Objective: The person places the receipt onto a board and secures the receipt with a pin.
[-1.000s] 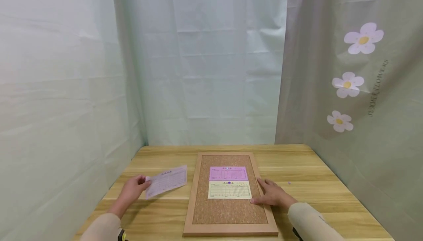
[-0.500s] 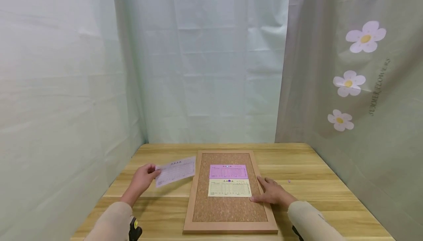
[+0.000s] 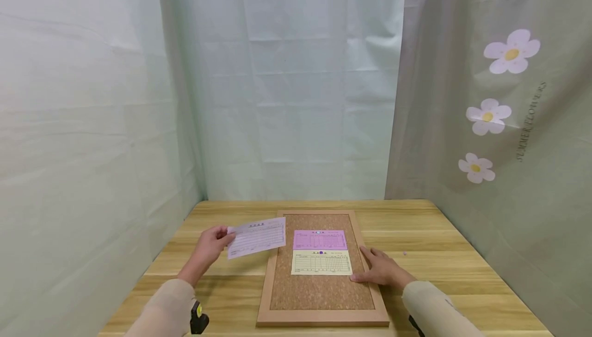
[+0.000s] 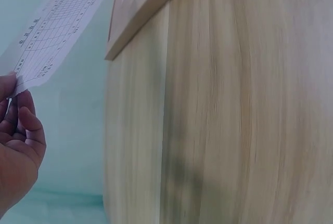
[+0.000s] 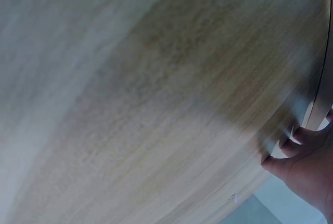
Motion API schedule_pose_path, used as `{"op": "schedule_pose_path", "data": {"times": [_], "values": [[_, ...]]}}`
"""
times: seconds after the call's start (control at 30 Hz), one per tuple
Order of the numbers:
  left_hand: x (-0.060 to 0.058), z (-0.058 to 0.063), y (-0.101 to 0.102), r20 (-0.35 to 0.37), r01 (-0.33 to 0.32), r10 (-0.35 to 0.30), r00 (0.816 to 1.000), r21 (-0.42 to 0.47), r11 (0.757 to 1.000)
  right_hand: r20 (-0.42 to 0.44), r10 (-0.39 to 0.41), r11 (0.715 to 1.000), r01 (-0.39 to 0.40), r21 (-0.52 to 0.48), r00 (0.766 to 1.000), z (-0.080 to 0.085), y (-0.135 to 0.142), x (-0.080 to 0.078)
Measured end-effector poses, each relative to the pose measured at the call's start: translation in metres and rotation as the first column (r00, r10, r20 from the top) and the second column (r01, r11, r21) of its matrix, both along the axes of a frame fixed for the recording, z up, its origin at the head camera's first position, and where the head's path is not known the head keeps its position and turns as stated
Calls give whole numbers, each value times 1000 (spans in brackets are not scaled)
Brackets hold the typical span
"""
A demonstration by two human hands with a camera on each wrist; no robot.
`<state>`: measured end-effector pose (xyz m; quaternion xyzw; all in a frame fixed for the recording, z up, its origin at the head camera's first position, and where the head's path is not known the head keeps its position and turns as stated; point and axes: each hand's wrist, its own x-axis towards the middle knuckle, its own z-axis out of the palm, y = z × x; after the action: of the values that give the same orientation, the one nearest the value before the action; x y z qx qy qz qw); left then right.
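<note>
1. While the left hand (image 3: 209, 249) pinches one pale printed slip (image 3: 256, 238) by its left end, at left of centre in the lower head view, the slip's long axis runs left to right, tilting upward at the right, heading along the upper edge.
2. Its free end points right, overlapping the left rail of one framed corkboard (image 3: 321, 294) in that view.
3. The board, at lower centre, has its long axis running bottom to top.
4. Two slips lie across it, long axes left to right: one pink slip (image 3: 319, 241) above, one yellow slip (image 3: 311, 265) below.
5. The right hand (image 3: 383, 269) rests, thumb and fingers spread, on the board's right side, thumb near the yellow slip's lower right corner.
6. One purple dot (image 3: 321, 252) marks the yellow slip's top edge.
7. Three printed flowers (image 3: 512, 54) show at upper right.
</note>
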<state>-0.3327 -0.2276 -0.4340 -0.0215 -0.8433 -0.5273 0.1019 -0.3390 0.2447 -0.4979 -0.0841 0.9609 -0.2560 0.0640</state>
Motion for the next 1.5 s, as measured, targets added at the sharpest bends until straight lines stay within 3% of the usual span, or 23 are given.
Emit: {"op": "schedule_pose_path", "data": {"times": [0.6,1.23,1.5], "values": [[1,-4,42,7,57,-59,998,107,993,-12,11,1000,-11,-16,1000,3,-4,-1],[11,-12,73,-10,143,-143,990,112,983,-29,32,999,-33,-13,999,-1,1,1],[16,-15,82,-31,197,-195,980,104,975,-98,67,997,-71,-35,993,2,2,7]]}}
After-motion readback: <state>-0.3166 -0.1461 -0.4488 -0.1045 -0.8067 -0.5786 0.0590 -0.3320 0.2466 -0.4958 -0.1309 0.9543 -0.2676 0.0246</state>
